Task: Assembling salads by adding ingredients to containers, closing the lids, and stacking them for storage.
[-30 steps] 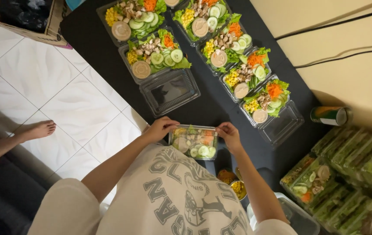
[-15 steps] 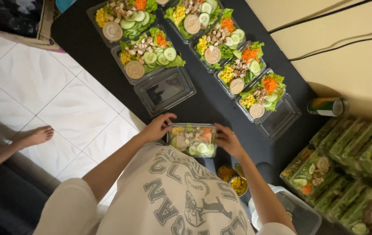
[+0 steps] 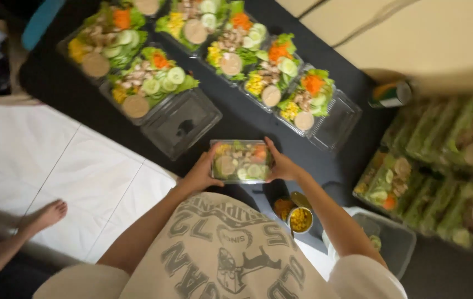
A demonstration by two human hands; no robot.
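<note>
A person in a printed cream T-shirt holds a closed clear salad box (image 3: 241, 161) between both hands above the near edge of a black desk (image 3: 59, 83). The left hand (image 3: 203, 173) grips the box's left end and the right hand (image 3: 282, 165) grips its right end, the fingers of each curled snugly around the sides, thumbs on top. Through the lid show cucumber slices, greens, a patch of orange and a round brown sauce cup.

Beyond the box, open salad boxes (image 3: 153, 83) sit in two slanting rows across the desk, each packed with lettuce, cucumber, corn, shredded carrot and a brown sauce cup, their clear hinged lids (image 3: 181, 122) lying flat beside them. To the right, closed salad boxes are stacked in a pile (image 3: 441, 166), blurred in this view. A green and orange can (image 3: 390, 95) lies on its side near the pile, by the desk's far edge.

Just below the right forearm stand small open tins (image 3: 297, 216), one showing yellow corn. A clear empty container (image 3: 386, 238) rests near the right elbow. At lower left, another person's bare foot (image 3: 43, 216) rests on the white tiled floor (image 3: 81, 171), well apart from the desk.
</note>
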